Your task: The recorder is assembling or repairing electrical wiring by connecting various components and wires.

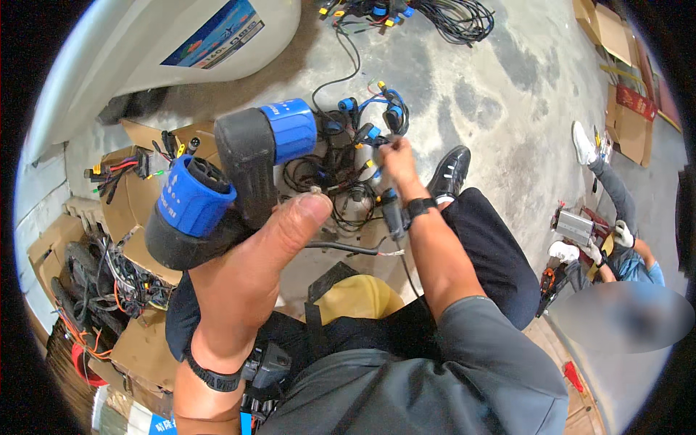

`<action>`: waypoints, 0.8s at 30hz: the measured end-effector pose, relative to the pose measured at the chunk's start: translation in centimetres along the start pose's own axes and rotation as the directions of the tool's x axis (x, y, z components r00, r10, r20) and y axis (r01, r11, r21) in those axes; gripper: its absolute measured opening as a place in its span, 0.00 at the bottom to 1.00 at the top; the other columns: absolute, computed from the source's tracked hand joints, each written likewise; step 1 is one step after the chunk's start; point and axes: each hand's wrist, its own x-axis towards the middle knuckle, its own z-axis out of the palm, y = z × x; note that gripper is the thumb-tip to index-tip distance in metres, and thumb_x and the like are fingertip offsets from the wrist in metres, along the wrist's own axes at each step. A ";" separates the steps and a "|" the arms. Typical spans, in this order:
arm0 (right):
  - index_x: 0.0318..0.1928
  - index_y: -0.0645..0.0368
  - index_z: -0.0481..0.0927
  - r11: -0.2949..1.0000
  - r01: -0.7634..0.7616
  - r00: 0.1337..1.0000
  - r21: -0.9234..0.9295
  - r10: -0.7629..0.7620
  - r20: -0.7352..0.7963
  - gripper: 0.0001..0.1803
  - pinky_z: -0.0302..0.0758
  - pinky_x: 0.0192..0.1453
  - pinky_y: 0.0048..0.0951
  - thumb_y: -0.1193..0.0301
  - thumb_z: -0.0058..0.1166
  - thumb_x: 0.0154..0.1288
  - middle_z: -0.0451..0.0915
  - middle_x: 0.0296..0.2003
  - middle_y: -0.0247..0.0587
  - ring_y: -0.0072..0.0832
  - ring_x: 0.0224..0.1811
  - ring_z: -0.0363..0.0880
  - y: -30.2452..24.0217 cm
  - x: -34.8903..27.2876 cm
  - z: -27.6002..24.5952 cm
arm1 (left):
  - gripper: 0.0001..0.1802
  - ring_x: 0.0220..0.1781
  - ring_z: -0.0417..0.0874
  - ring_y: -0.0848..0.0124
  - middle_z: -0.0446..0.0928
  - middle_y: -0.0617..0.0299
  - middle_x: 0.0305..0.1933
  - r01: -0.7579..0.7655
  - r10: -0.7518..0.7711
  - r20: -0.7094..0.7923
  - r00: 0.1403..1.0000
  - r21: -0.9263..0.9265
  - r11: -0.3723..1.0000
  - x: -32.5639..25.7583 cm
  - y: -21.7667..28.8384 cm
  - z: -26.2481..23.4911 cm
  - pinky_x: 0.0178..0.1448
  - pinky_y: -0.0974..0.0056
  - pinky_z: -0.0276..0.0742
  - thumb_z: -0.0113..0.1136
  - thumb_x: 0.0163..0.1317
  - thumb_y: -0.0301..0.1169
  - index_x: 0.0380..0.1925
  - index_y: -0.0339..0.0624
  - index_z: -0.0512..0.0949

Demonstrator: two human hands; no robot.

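Raised close to view, my left hand point(250, 261) grips two black right-angle connectors with ribbed blue collars. One connector point(279, 134) points its collar to the right; the other connector point(192, 196) has its collar facing up, dark pins inside. A black cable point(341, 248) with a stripped, bare-wire end sticks out by my left thumb. Farther off, my right hand point(399, 165) reaches to a pile of black cables point(337, 156) with small blue connectors on the floor. Its fingers are closed at the pile's right side on a black cable, the exact part hidden. A grey connector point(392, 214) lies by my right wrist.
A large white tub-like container point(217, 43) stands at far left. Cardboard boxes point(145, 348) of cables sit at left. Another cable bundle point(460, 22) lies at the far side. At right, a gloved person point(638, 254) handles a silver metal box point(575, 227); more cardboard point(627, 119) lies beyond.
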 end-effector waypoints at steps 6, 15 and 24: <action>0.50 0.68 0.70 0.973 -0.209 0.971 0.101 0.219 -0.100 0.23 0.74 0.32 0.28 0.72 0.62 0.57 0.77 0.38 0.44 0.27 0.27 0.74 -1.5 3.0 -1.4 | 0.12 0.24 0.65 0.81 0.68 0.75 0.23 -0.057 0.058 -0.009 0.998 0.073 0.996 0.3 -0.1 -0.1 0.29 0.72 0.61 0.72 0.51 0.29 0.25 0.45 0.74; 0.38 0.61 0.78 0.896 -0.280 0.960 0.346 0.260 0.105 0.07 0.68 0.27 0.24 0.73 0.58 0.60 0.78 0.31 0.35 0.21 0.27 0.74 -6.3 2.4 -2.3 | 0.11 0.23 0.64 0.82 0.67 0.76 0.23 -0.147 0.150 -0.004 0.989 0.161 0.976 0.8 -0.7 0.4 0.28 0.72 0.58 0.71 0.52 0.27 0.23 0.46 0.75; 0.38 0.67 0.78 0.942 0.316 0.948 0.113 -0.308 -0.080 0.12 0.70 0.37 0.30 0.69 0.58 0.60 0.77 0.27 0.38 0.23 0.31 0.71 -16.3 2.1 -10.9 | 0.11 0.17 0.62 0.84 0.66 0.75 0.18 -0.224 0.229 0.024 0.973 -0.139 0.965 2.7 -0.5 -1.3 0.20 0.73 0.53 0.71 0.53 0.29 0.24 0.48 0.74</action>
